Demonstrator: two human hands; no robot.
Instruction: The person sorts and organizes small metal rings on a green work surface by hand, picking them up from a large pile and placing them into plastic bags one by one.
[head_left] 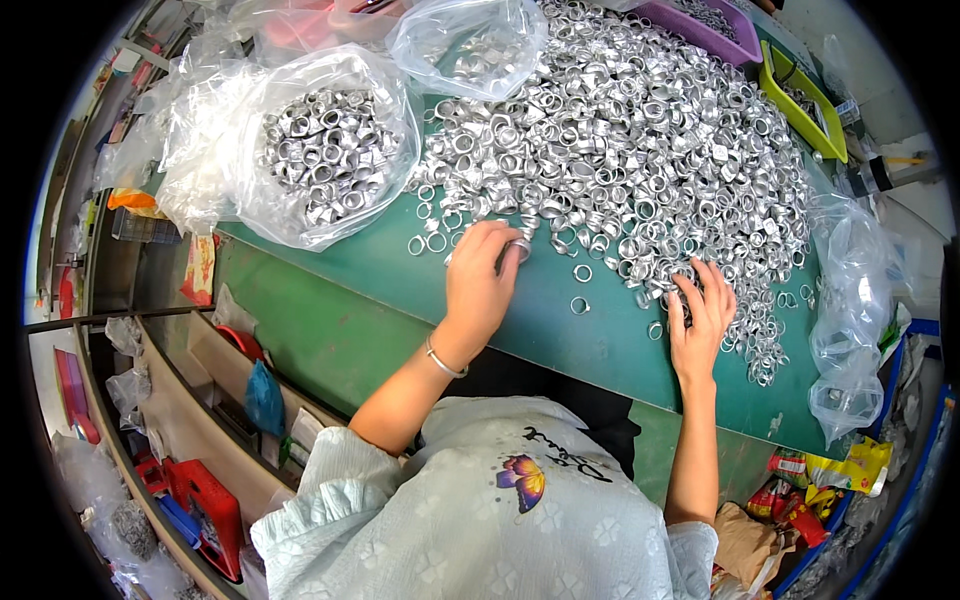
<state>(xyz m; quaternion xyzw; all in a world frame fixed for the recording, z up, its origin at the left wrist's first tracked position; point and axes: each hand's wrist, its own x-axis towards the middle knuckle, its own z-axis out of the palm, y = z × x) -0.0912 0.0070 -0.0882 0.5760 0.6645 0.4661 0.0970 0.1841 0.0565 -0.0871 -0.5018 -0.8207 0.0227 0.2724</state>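
A large heap of silver metal rings point(640, 140) spreads over the green tabletop point(390, 270). At its near left edge my left hand point(482, 285) is closed, with a ring point(521, 248) pinched between thumb and fingers. Farther right, my right hand point(704, 315) rests on the near edge of the heap, its fingers apart and touching rings; I see none held in it. Between the hands lie a few loose rings point(580, 305). An open clear plastic bag point(400, 150) full of rings stands left of my left hand.
Behind it sits another clear bag point(470, 45) with rings. Purple point(745, 30) and yellow-green point(828, 125) trays line the back right. Crumpled clear plastic point(850, 310) lies along the right edge. Wooden shelving point(200, 390) with assorted items stands at the lower left.
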